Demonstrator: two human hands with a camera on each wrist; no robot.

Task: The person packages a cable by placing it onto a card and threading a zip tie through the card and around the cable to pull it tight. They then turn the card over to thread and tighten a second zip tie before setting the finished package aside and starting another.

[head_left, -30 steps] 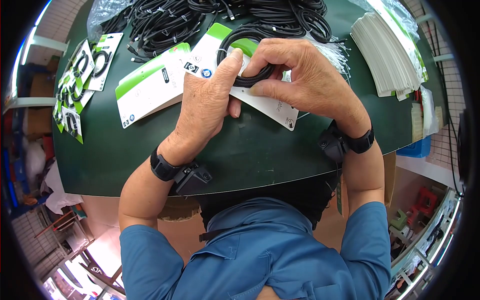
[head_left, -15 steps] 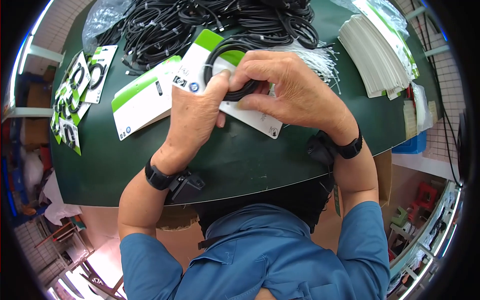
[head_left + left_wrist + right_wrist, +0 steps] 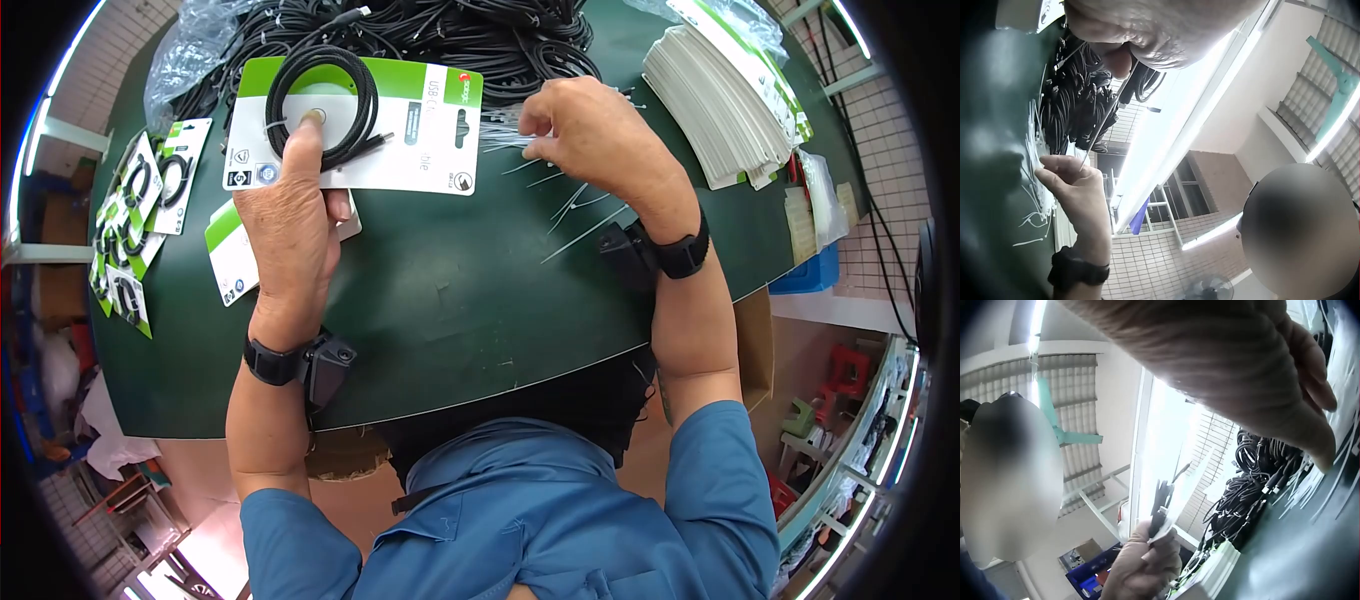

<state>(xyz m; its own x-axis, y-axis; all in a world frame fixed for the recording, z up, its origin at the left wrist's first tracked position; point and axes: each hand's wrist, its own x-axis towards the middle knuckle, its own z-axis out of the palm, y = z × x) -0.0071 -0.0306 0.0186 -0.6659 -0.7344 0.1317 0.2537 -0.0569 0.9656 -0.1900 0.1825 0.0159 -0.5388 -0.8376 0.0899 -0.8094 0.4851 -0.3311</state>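
My left hand holds a white-and-green packaging card by its lower left part, the thumb on its front. A coiled black braided cable lies against the card around the thumb, with a white cable tie round the coil's left side. In the left wrist view the card shows nearly edge-on. My right hand is at a pile of loose white cable ties, bent fingers and thumb a little apart at the ties. The right wrist view shows its thumb and fingertips right beside the ties.
Bundles of black cables lie along the back. Blank-sided cards are stacked at right. More cards lie under the left hand. Carded cables are heaped at far left, near clear plastic bags.
My left hand has carried the card and coil leftward and turned the card roughly level. My right hand has let go of the coil and moved right to the cable ties.
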